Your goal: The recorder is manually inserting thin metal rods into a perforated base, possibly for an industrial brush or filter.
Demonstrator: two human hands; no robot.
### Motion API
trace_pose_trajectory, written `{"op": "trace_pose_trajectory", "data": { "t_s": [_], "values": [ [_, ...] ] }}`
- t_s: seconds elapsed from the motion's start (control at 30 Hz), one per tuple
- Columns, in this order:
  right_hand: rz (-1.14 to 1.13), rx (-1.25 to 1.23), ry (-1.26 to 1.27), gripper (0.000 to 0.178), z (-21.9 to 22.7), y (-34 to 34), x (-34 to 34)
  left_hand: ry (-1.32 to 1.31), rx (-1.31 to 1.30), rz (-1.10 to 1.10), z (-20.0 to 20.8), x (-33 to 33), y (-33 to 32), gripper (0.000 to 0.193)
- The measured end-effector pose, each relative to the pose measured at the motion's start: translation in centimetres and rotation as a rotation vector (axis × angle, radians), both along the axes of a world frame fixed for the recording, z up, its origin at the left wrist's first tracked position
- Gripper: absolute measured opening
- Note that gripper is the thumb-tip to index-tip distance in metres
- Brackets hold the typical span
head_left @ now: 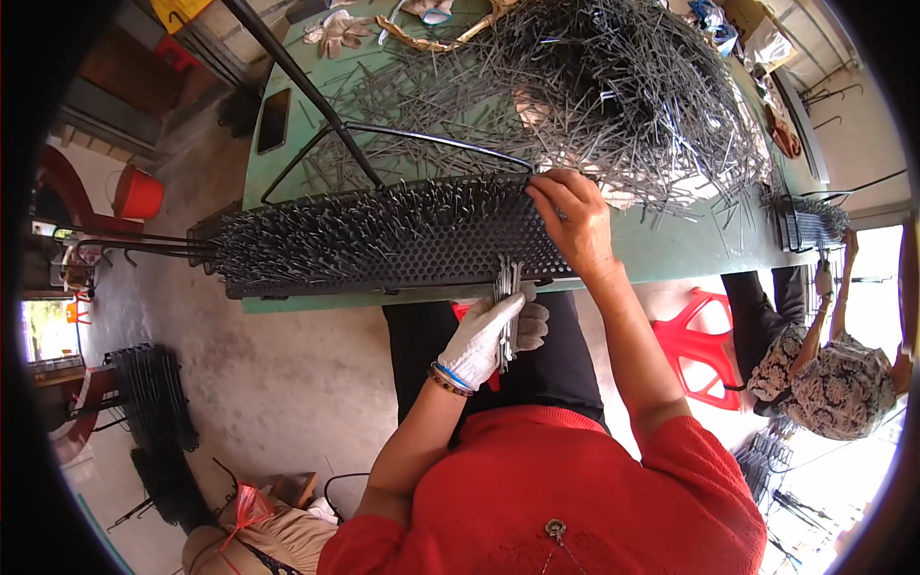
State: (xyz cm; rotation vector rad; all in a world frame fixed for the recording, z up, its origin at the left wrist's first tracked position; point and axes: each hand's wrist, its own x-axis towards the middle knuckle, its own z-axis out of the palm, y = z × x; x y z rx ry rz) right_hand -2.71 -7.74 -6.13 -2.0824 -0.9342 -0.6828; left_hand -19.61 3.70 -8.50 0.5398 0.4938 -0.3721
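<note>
My left hand, in a white work glove, is closed around a bundle of thin grey metal rods just below the near edge of a black perforated rack. Upright dark rods fill the rack's left and middle holes, while bare holes show toward its right end. My bare right hand rests at the far right edge of the rack, fingers bent and pressed together; whatever they pinch is hidden. Beyond the rack, a large heap of loose rods covers much of the green table.
A black frame bar rises from behind the rack. A phone and work gloves lie on the table. To the right are a red stool and a co-worker at another rack. Another person is at lower left.
</note>
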Motion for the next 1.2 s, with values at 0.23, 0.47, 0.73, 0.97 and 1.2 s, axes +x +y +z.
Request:
{"op": "trace_pose_trajectory", "data": {
  "t_s": [0.23, 0.47, 0.73, 0.97, 1.2],
  "values": [
    [0.036, 0.165, 0.456, 0.017, 1.8, -0.8, -2.3, -0.061, 0.118, -0.058, 0.4, 0.2, 0.1, 0.024],
    [0.181, 0.131, 1.142, 0.021, 1.2, -2.5, -4.6, -0.139, 0.113, -0.038, 0.9, 0.4, -0.4, 0.023],
    [0.210, -0.008, 0.918, 0.022, 1.8, -2.7, -3.8, -0.117, 0.073, 0.021, 0.1, 0.1, -1.1, 0.022],
    [0.150, 0.140, 1.099, 0.020, 1.7, -3.0, -3.5, -0.096, 0.177, 0.038, 0.2, 0.2, -0.6, 0.023],
    [0.134, 0.261, 1.015, 0.014, 3.8, -2.0, -2.4, -0.045, 0.113, 0.144, 0.0, 0.0, -0.9, 0.020]
  ]
}}
